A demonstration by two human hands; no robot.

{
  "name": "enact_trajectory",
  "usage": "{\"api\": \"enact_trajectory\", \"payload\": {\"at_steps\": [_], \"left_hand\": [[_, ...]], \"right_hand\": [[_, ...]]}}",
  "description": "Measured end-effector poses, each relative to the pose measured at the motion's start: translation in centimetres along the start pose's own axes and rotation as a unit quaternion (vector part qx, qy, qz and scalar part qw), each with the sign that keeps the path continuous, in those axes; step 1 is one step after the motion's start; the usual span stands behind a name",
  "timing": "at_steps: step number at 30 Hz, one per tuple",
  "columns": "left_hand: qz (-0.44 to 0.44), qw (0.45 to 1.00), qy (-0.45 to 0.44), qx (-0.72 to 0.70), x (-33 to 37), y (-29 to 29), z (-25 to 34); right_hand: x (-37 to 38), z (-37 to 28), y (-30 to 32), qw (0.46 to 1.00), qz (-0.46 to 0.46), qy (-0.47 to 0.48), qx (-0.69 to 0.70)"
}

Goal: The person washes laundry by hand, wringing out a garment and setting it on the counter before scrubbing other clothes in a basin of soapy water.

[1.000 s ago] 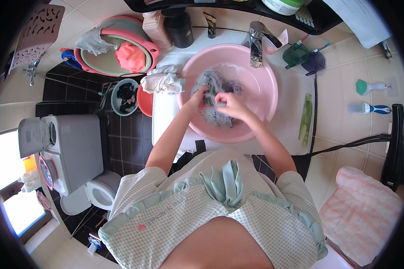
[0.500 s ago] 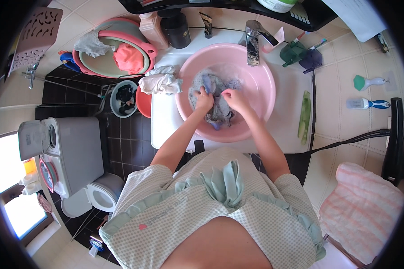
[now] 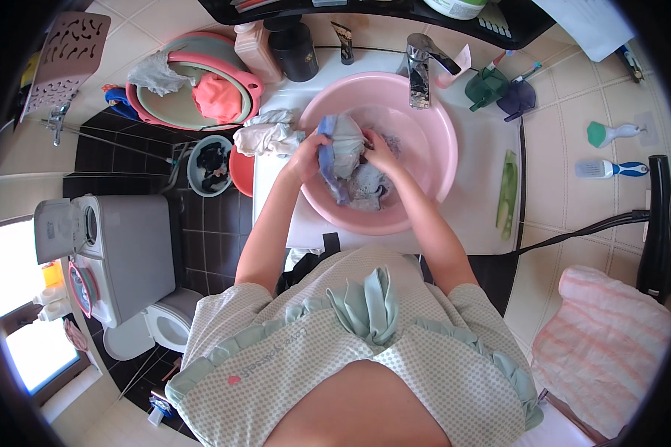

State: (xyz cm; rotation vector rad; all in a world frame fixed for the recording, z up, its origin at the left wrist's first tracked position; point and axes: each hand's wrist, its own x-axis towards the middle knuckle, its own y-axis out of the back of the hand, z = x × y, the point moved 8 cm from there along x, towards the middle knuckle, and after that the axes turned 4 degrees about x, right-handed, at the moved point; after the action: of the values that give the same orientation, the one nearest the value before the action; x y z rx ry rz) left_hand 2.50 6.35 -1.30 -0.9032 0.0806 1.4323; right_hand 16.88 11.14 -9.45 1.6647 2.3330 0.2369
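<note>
Both hands hold a wet, pale grey garment [image 3: 346, 149] with a lavender-blue edge, raised over a pink basin [image 3: 438, 167]. My left hand [image 3: 309, 157] is closed on its blue left side. My right hand [image 3: 381, 154] grips its right edge, with some fingers hidden by the cloth. The lower part of the grey fabric [image 3: 369, 190] hangs or lies in the sudsy water; I cannot tell whether it is all one piece. Foam shows around it. The basin stands in the white sink counter [image 3: 479, 201].
A chrome faucet [image 3: 419, 86] overhangs the basin's far right rim. Crumpled white cloths [image 3: 268, 138] lie left of the basin. Bottles [image 3: 294, 56] stand behind, toothbrush cups [image 3: 487, 88] at the right. A green comb [image 3: 506, 195] lies on the counter. Pink-rimmed tubs [image 3: 255, 88] sit far left.
The garment has been lifted from the water and spread between my hands. My left hand has moved left with its edge; my right hand has shifted slightly left and now grips the cloth.
</note>
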Motion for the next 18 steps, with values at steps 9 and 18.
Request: {"api": "enact_trajectory", "payload": {"at_steps": [9,18], "left_hand": [[-0.078,0.985,-0.076,0.133,-1.2,-1.7,1.7],[-0.118,0.974,0.178,-0.082,-0.5,-1.0,-3.8]], "right_hand": [[-1.3,-7.4,2.9,0.987,-0.102,-0.024,0.124],[0.3,-10.7,4.3,0.992,-0.062,0.091,0.056]]}}
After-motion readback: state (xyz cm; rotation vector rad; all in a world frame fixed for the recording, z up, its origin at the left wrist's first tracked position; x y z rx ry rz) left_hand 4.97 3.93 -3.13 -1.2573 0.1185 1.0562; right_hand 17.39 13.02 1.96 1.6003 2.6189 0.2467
